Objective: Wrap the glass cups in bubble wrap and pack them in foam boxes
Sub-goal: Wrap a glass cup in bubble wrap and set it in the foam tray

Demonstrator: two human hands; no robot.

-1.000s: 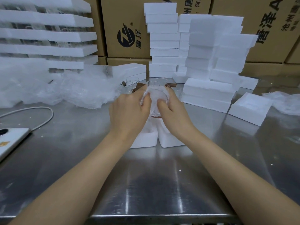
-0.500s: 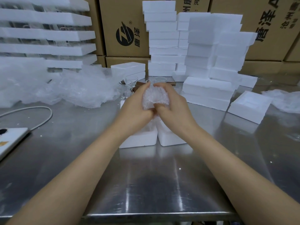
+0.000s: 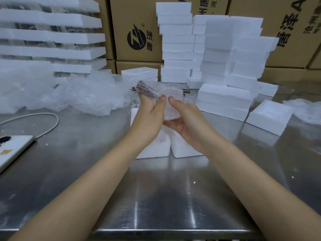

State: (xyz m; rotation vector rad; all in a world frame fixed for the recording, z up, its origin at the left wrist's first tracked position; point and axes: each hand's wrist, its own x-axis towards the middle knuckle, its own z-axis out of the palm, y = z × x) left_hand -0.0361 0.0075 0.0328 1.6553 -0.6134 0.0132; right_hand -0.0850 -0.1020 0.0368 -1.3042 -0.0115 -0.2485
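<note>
The cup [image 3: 167, 92], bundled in bubble wrap, is held in the air just above the two open boxes [image 3: 156, 150] at mid-table. The left hand [image 3: 149, 115] grips the bundle's left side, with the thumb on the near face and the fingers curled behind, dimly seen through the wrap. The right hand [image 3: 189, 126] cradles it from below, palm up, thumb pressed on the near face.

In front of the boxes the table [image 3: 156, 197] shows steel with a few white crumbs, right to its near edge. Left of the boxes lie a heap [image 3: 90, 96] of wrap, a cable [image 3: 43, 119] and a phone [image 3: 12, 150] cut by the frame edge. Right of the boxes rise foam stacks [image 3: 225, 70]. A lone foam piece [image 3: 269, 117] sits farther right, a strip of steel between it and them.
</note>
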